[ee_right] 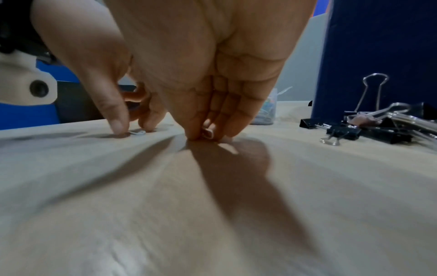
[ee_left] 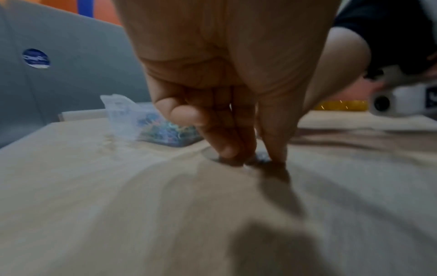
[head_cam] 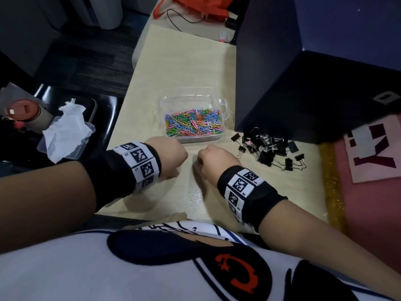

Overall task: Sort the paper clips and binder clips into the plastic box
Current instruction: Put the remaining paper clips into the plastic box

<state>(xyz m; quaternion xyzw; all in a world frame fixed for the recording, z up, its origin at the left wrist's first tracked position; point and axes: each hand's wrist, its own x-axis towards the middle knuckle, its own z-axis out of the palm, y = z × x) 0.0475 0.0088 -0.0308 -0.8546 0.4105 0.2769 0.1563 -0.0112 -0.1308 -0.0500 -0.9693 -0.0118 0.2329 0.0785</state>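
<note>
A clear plastic box (head_cam: 223,109) holding many coloured paper clips (head_cam: 193,123) stands mid-table. To its right lies a pile of black binder clips (head_cam: 269,148), also seen in the right wrist view as binder clips (ee_right: 369,125). Both hands are fingertips-down on the table just in front of the box. My right hand (head_cam: 201,162) pinches a white paper clip (ee_right: 208,133) against the tabletop. My left hand (head_cam: 176,167) has thumb and fingers either side of a pale paper clip (ee_right: 137,132) lying flat; in the left wrist view the left hand (ee_left: 255,158) is blurred.
A tall dark blue partition (head_cam: 303,72) rises right behind the binder clips. Off the table's left edge sit a plastic container with crumpled tissue (head_cam: 65,131) and a cup (head_cam: 23,111). A pink printed sheet (head_cam: 373,153) lies at far right. An orange bag (head_cam: 195,7) and a cable (head_cam: 184,20) are at the far end.
</note>
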